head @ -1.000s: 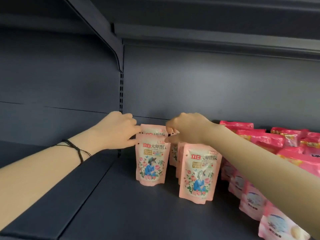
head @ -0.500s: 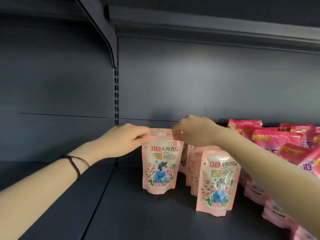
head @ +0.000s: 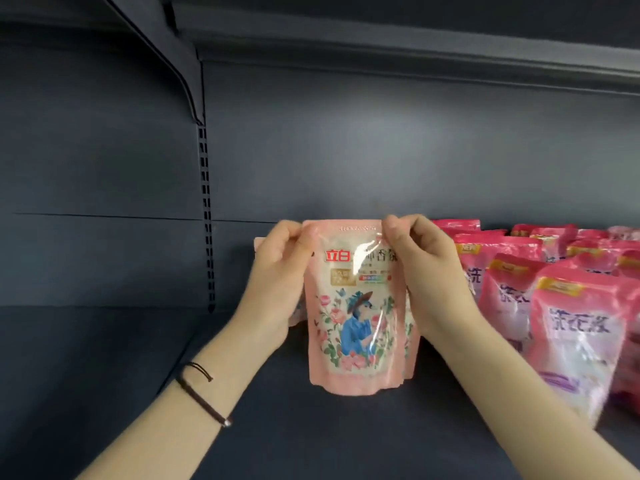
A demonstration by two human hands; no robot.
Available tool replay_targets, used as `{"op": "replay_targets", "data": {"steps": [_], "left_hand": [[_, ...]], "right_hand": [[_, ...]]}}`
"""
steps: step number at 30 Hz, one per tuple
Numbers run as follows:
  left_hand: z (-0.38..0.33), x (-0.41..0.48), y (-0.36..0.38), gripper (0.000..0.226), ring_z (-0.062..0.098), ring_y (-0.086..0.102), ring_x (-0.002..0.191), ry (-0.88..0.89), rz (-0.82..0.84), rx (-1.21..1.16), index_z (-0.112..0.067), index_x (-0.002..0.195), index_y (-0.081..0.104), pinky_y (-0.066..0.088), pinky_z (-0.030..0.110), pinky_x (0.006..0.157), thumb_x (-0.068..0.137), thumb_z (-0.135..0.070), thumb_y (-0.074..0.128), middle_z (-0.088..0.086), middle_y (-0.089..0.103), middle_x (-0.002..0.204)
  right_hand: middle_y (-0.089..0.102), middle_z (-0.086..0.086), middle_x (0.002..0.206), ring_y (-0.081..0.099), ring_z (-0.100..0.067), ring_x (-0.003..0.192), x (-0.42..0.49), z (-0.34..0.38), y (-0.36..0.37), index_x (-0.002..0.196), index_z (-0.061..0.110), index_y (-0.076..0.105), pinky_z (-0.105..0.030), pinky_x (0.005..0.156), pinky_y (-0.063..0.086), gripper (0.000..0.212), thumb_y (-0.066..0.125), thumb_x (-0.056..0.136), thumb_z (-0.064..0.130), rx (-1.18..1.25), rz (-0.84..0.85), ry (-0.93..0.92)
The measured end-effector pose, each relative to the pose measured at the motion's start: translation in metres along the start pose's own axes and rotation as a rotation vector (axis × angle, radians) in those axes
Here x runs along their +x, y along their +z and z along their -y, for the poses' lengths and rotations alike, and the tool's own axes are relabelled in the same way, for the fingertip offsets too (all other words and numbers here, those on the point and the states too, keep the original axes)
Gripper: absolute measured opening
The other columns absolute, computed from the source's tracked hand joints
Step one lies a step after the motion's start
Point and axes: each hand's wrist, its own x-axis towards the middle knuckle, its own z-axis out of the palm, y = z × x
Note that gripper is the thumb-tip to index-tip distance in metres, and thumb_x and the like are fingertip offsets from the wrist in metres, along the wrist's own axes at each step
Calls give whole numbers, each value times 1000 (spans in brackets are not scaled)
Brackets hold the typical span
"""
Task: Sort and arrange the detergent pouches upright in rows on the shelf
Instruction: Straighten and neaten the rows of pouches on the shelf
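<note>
A pale pink detergent pouch (head: 356,317) with a floral picture stands upright on the dark shelf (head: 311,438), near the middle. My left hand (head: 277,275) pinches its top left corner and my right hand (head: 426,268) pinches its top right corner. More pale pink pouches stand behind it, mostly hidden; one edge (head: 259,242) shows past my left hand. A group of brighter pink pouches (head: 575,327) fills the shelf to the right, some upright, some leaning.
The dark back panel (head: 381,150) stands close behind the pouches. A slotted upright with a bracket (head: 205,188) divides the shelf bay at the left. The shelf above (head: 415,50) overhangs. Bare shelf floor lies left of the pouches.
Both hands left the rear pouch and now pinch the top corners of a front pale pink pouch. The camera has moved closer and to the right.
</note>
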Motion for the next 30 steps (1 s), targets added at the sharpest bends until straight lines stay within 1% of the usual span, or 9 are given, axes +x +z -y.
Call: {"op": "replay_targets", "data": {"steps": [3,6,10,13,18,20,24,27,30], "left_hand": [[17,-25,28,18,1,66,75,-15,-46,-80,-17,92,63,50,13,59,93,-33,56,-12,70,82],[33,-43,50,19,-1,67,77,-13,-71,-146,-13,92,63,50,10,62,91,-32,58,-13,71,81],[53,-56,71,29,9,68,87,-39,-149,-162,-15,90,61,55,25,74,83,-42,60,-5,72,87],[63,-60,79,28,18,70,94,-68,-169,-186,-11,94,60,57,34,79,87,-39,58,2,73,95],[60,-61,71,19,-1,67,89,-49,-88,-81,-16,100,60,50,9,67,93,-34,55,-14,71,93],[52,-56,54,15,-7,61,91,11,-28,192,-25,102,57,47,6,68,92,-37,57,-21,66,94],[12,-37,11,34,-2,55,89,323,170,1066,-34,98,55,42,18,76,86,-62,42,-22,59,96],[-20,-10,-15,65,10,55,80,564,261,1653,-30,93,59,39,32,76,79,-75,15,-14,62,84],[-36,18,-43,68,11,52,75,662,368,1953,-29,93,61,34,32,69,81,-75,13,-11,59,74]], "right_hand": [[57,1,68,54,-17,66,-22,-13,-25,67,22,56,-35,65,48,29,57,96,25,80,-38,39],[59,6,68,56,-10,64,-37,-27,-45,70,20,58,-26,60,50,26,57,95,25,112,-72,68],[57,1,72,52,-13,70,-48,-43,-57,67,22,58,-27,63,46,28,56,95,25,114,-107,92],[61,4,74,56,-9,72,-52,-52,-64,74,19,60,-25,64,48,23,55,95,27,53,-97,78],[64,10,80,58,-6,74,-47,-42,-78,88,21,60,-23,68,49,10,56,96,17,-263,-31,-85],[64,10,90,61,-6,81,-39,-27,-89,97,22,59,-19,69,50,4,59,94,22,-506,94,-201],[60,8,94,57,-12,83,-13,19,-94,100,22,63,-32,65,51,42,43,88,57,-1146,429,-508],[60,8,98,59,-15,89,15,46,-77,103,27,60,-30,64,47,54,30,84,68,-1405,601,-660],[62,7,105,61,-20,91,47,54,-52,109,29,55,-31,68,47,53,31,87,71,-1584,761,-698]]}}
